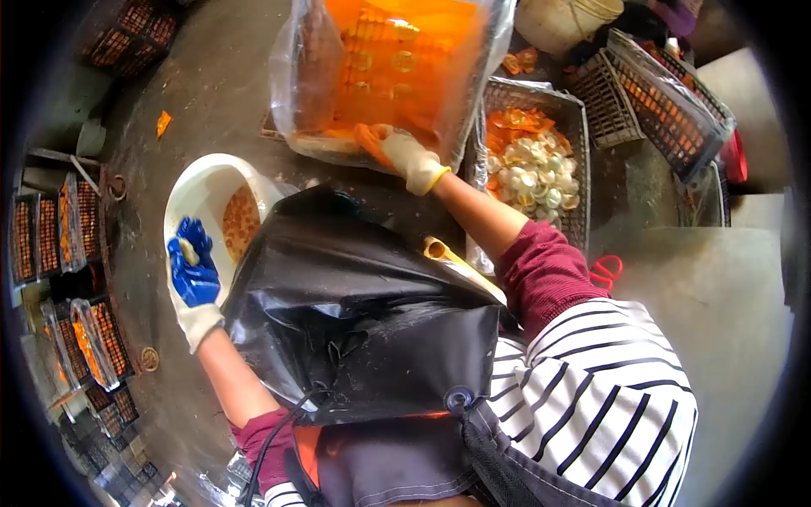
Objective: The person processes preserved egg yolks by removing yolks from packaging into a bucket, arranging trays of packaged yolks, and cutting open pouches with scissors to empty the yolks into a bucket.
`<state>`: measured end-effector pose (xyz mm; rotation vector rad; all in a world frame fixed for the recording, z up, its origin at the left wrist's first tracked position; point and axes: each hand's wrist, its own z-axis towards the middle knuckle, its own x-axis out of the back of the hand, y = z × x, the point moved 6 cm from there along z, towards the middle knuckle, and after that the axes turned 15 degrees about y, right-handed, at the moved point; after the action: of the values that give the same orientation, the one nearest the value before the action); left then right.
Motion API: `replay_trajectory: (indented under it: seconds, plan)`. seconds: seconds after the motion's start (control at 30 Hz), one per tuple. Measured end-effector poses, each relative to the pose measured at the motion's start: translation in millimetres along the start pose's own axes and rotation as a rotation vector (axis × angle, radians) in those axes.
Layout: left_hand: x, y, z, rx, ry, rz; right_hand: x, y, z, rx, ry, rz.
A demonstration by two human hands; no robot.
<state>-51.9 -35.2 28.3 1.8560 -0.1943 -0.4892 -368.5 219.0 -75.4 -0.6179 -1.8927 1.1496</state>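
Observation:
My left hand [193, 270], in a white glove with a blue palm, is turned palm up over the rim of a tilted white bucket [179, 196]. A small pale piece [187, 251] lies in its curled fingers; its kind is unclear. Round brownish-orange lumps [242, 221] sit inside the bucket. My right hand [407, 157], in a white glove with a yellow cuff, bends its fingers at the near edge of a plastic-lined crate [304, 68]. Orange shows at those fingertips, either glove coating or a held thing. Orange sheeting [397, 68] with round gold prints fills the crate.
Right of my forearm, a crate [577, 160] holds whitish shell-like pieces [536, 173] and orange scraps. More crates [667, 106] and a cream bucket [566, 21] stand at upper right. Stacked crates [80, 220] line the left. A black apron [363, 279] covers my lap.

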Motion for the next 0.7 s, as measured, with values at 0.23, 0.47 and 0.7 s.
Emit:
replay_trajectory:
  seconds: [0.23, 0.47, 0.7]
  plan:
    - [-191, 26, -22, -0.1, -0.372, -0.095, 38, -2, -54, 0.05, -0.021, 0.058]
    - [-357, -29, -134, 0.122, -0.814, 0.346, 47, 10, -85, -0.062, -0.033, 0.181]
    - [-348, -70, -89, 0.333, -0.782, 0.275, 30, 57, -78, -0.186, -0.08, 0.316]
